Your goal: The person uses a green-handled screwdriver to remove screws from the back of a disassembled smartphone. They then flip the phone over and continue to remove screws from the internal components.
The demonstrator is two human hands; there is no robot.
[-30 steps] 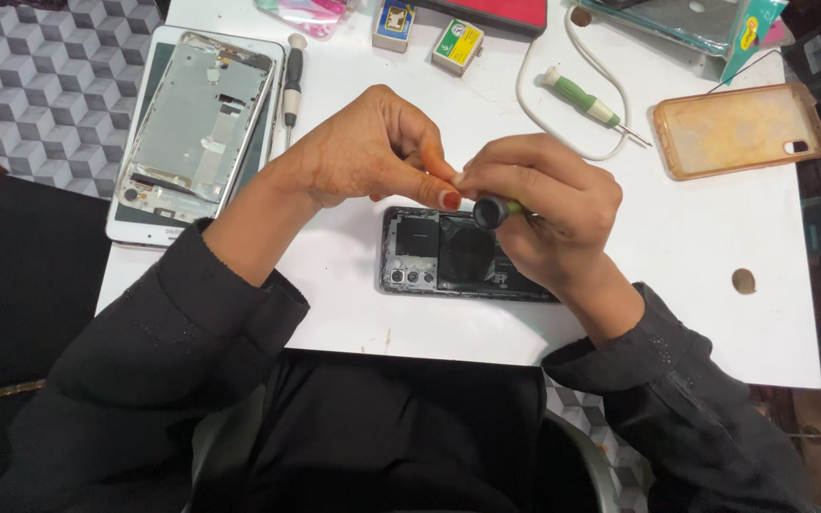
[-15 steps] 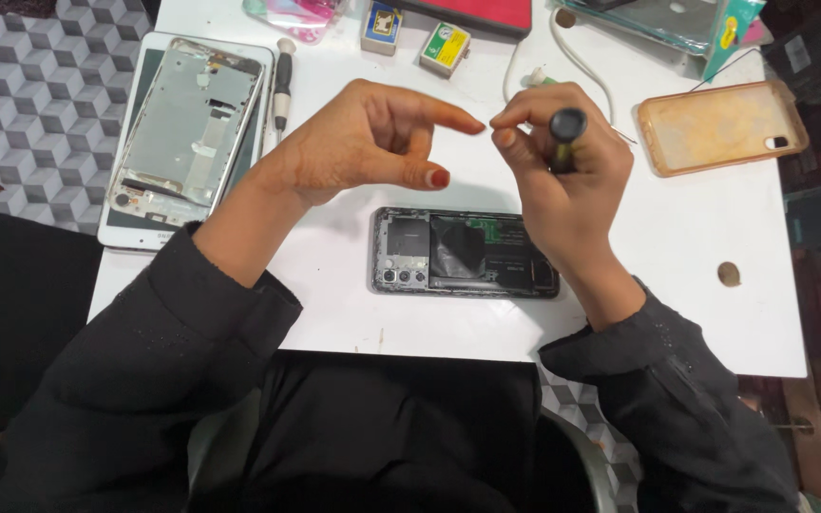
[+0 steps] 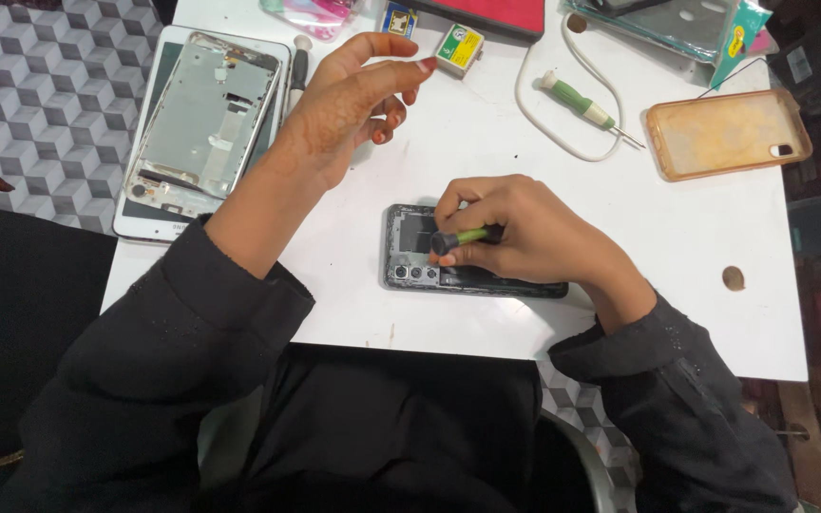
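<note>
green-handled screwdriver point(image 3: 463, 236) clenched in right hand point(image 3: 525, 233), tip down on opened phone point(image 3: 410, 249) to work it. left hand point(image 3: 349, 95) lifted clear, fingers loose, grasping nothing.

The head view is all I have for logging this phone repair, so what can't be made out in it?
- Screwdriver tip: hidden under the right hand.
- Opened phone: right part covered by that hand; its screws too small to tell.
- Left hand: whether its fingers pinch anything is too small to tell.
- Red case: cut off by the top edge.
</note>
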